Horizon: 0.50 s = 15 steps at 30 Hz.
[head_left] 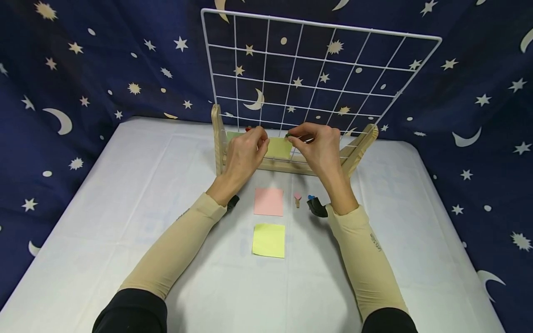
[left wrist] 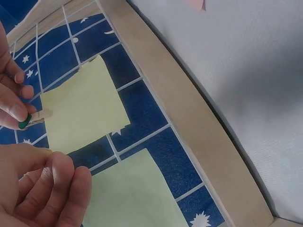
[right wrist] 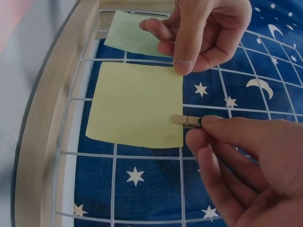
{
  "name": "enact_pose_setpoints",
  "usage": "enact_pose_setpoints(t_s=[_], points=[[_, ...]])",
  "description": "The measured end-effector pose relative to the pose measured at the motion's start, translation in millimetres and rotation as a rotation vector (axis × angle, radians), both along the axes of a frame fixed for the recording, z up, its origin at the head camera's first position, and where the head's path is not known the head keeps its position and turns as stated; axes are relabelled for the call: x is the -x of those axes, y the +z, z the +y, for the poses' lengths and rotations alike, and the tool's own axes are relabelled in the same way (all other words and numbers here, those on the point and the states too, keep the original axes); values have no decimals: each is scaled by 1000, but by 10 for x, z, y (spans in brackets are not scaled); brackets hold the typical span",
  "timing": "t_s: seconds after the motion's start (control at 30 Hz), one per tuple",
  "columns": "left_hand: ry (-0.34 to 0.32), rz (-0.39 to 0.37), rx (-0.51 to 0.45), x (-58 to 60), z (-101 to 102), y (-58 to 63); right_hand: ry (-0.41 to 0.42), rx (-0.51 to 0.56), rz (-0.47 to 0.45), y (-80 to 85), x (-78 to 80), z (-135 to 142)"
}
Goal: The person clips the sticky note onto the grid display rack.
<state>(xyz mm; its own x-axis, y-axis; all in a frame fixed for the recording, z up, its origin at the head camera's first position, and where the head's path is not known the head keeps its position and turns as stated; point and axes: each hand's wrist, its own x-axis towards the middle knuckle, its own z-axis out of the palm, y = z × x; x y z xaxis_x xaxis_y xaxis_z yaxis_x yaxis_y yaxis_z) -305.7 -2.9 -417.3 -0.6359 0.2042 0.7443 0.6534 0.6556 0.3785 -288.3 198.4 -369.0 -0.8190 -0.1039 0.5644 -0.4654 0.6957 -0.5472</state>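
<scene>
Against the lower part of a white wire grid point(head_left: 316, 60) lies a yellow sticky note point(right wrist: 135, 104). My left hand point(head_left: 245, 150) pinches the note's upper left corner between thumb and forefinger. At the note's upper edge, my right hand point(head_left: 320, 145) pinches a small wooden clothespin point(right wrist: 191, 121) by its green-topped end. The clothespin's other end overlaps the note's edge. To the left, a pale green sticky note point(left wrist: 137, 194) is on the same grid, partly covered by my left hand in the head view. A bit of red point(head_left: 248, 129) shows just above that hand.
Wooden feet and a bar point(head_left: 287, 166) carry the grid. On the white table point(head_left: 125, 222) lie a pink sticky note point(head_left: 268, 202), another yellow note point(head_left: 268, 240), a clothespin with a pink heart point(head_left: 297, 200) and something blue point(head_left: 311, 197) beside the black right wrist camera point(head_left: 318, 208).
</scene>
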Motion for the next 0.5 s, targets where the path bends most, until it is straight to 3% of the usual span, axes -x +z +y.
enact_pose_setpoints(t_s=[0.3, 0.5], points=[[4, -11, 7, 0, -12, 3, 70, -37, 51, -7, 10, -5], [4, -9, 9, 7, -9, 3, 73, -43, 53, 5, -1, 2]])
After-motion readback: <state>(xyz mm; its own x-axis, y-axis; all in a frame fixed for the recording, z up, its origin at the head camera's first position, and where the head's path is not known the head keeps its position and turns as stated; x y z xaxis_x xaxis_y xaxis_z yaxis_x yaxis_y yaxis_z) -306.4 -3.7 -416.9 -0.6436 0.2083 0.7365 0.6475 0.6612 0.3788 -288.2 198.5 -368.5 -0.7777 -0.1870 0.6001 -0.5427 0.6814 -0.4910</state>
